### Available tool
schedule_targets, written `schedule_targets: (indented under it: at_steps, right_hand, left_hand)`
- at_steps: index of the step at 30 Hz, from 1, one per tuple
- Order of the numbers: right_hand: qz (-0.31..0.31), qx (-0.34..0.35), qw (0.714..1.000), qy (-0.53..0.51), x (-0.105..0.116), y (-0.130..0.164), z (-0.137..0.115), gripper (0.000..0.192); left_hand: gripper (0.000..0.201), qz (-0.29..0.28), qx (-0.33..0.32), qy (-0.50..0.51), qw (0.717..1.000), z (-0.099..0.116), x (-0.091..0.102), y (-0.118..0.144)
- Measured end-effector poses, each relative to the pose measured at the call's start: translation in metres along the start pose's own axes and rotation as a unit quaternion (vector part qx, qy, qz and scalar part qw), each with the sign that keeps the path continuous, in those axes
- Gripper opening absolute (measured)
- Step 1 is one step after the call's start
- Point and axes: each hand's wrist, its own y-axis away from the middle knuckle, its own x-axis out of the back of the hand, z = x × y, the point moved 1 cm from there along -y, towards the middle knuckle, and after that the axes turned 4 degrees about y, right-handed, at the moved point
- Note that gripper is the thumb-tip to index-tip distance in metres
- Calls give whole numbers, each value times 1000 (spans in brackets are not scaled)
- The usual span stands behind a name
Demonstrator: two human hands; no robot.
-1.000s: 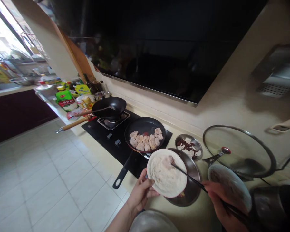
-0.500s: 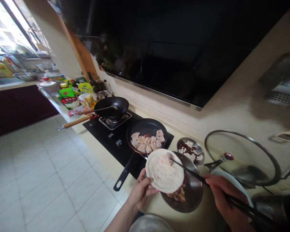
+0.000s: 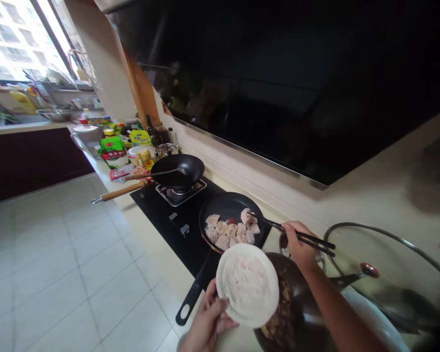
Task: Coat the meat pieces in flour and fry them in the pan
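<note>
Both hands are occupied. Left hand (image 3: pixel 207 322) grips the rim of a white floured plate (image 3: pixel 247 285), fingers curled under its near edge, holding it above the counter (image 3: pixel 157 249) beside a steel bowl (image 3: pixel 297 313). Right hand (image 3: pixel 297 244) is closed around black chopsticks (image 3: pixel 297 234), whose tips pinch a coated meat piece (image 3: pixel 248 215) over the far side of the frying pan (image 3: pixel 229 215) — the piece sits among the others already lying in the pan. A second earlier the chopstick tips rested on the plate, at a piece lying in the flour; now the plate shows only flour and the right hand has reached across to the pan, so one more piece has been carried over. A wok (image 3: pixel 178 168) stands on the far burner, and a glass lid (image 3: pixel 385 274) leans at right.
</note>
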Motion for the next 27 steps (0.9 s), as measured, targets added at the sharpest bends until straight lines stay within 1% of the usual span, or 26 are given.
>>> schedule_targets:
  at_steps: [2,5,7,9,12,15,19,21,24,27]
  right_hand:
    - [5,-22,1000,-20,-30,-3,12,26]
    - [9,-44,999,-27,-71,0,30,29]
    - [9,-59,998,-20,-90,6,40,30]
    - [7,-71,997,-7,-100,14,48,31]
    - [2,-75,997,14,-104,28,57,31]
    - [-2,-66,997,31,-102,37,62,32]
    - [5,-50,998,45,-99,39,61,33]
    - [9,-41,998,51,-94,36,57,31]
    - [9,-22,998,58,-84,31,49,30]
    - [-10,1,998,58,-82,26,44,31]
  left_hand:
    - [56,-5,3,19,1000,-4,10,3]
    - [61,-4,-16,67,998,-9,27,6]
    - [63,19,-22,78,997,-11,35,7]
    - [61,31,-20,75,996,-11,41,8]
    - [62,13,-23,75,997,-9,42,8]
    - [67,-5,-19,76,997,-6,37,7]
    - [65,-21,-20,74,997,-4,28,7]
    - [60,-13,-22,64,998,-3,26,8]
    - [53,17,-19,56,998,-4,26,11]
    - [54,31,-9,63,998,-6,28,11]
